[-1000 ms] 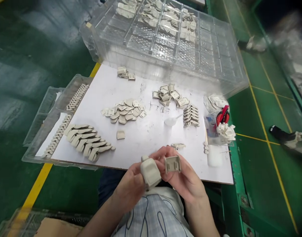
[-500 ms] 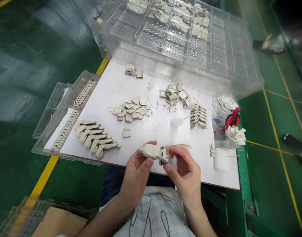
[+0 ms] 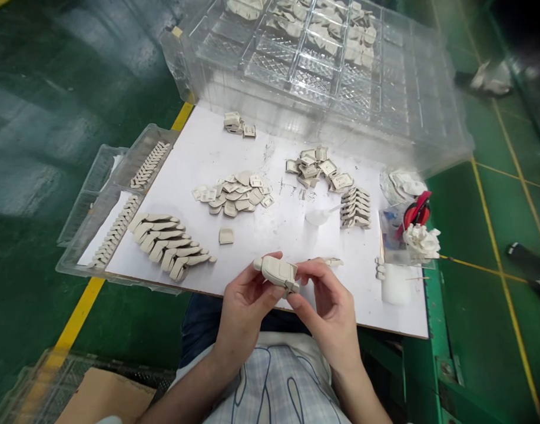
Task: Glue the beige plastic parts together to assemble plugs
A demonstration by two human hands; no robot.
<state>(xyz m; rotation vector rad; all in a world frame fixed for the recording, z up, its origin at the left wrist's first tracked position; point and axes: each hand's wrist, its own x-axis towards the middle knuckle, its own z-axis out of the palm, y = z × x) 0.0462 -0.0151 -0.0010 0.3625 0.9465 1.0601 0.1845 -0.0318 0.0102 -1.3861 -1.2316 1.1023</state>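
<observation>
A beige seat-shaped plastic part [image 3: 276,271] is held between my two hands over the board's front edge. My left hand [image 3: 247,303] grips its rounded left end, thumb in front and fingers behind. At its right end, my right hand [image 3: 329,306] pinches a smaller beige piece [image 3: 292,287] against it with thumb and fingertips. Left of my hands lies a row of overlapping beige parts [image 3: 166,241]. A single small beige piece [image 3: 226,236] rests on the white board [image 3: 252,235], with a pile of flat beige pieces [image 3: 241,194] behind it.
A large clear compartment tray [image 3: 314,112] spans the back. Narrow clear trays [image 3: 78,259] sit at the left edge. More beige pieces [image 3: 309,168] and a stacked row [image 3: 355,208] lie right of centre. A small white bottle [image 3: 316,218], red-handled tool [image 3: 422,206] and white container [image 3: 396,285] stand rightward.
The seat-shaped part has tilted, and the smaller piece now sits closer against its right end. My right hand has shifted slightly left.
</observation>
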